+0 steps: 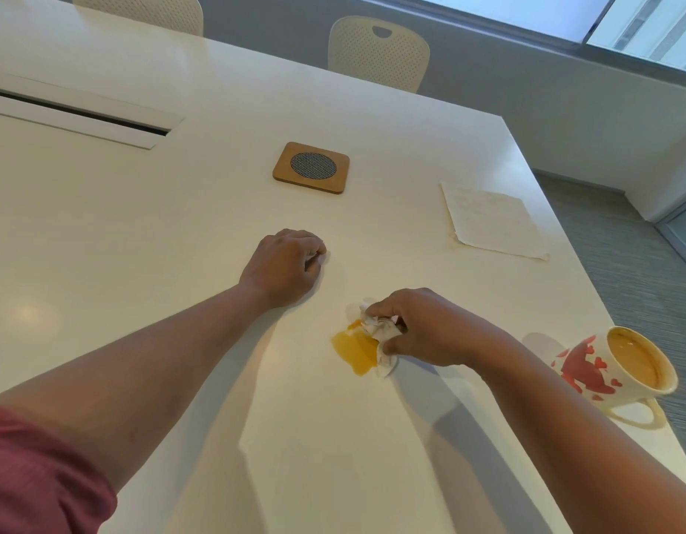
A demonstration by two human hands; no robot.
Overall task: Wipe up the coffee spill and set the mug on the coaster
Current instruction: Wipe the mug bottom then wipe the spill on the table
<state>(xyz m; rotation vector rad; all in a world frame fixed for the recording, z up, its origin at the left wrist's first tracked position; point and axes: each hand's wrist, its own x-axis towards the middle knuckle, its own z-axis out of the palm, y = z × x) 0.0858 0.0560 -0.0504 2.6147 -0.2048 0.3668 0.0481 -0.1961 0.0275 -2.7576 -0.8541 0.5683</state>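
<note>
Right hand (430,329) pinching crumpled tissue (381,333), pressed on right edge of spill (354,350); mug (619,370) well right; left hand (283,264) fisted on table (141,225).

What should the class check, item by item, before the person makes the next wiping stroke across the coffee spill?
1. Crumpled tissue gripped in right hand: ok.
2. Tissue touching the coffee spill: ok.
3. Spill fully wiped: not ok, an orange-brown puddle remains.
4. Mug clear of the wiping path: ok, it stands apart to the right.
5. Coaster free for the mug: ok.
6. Left hand free: cannot tell; its fingers are curled, something white shows.
</note>
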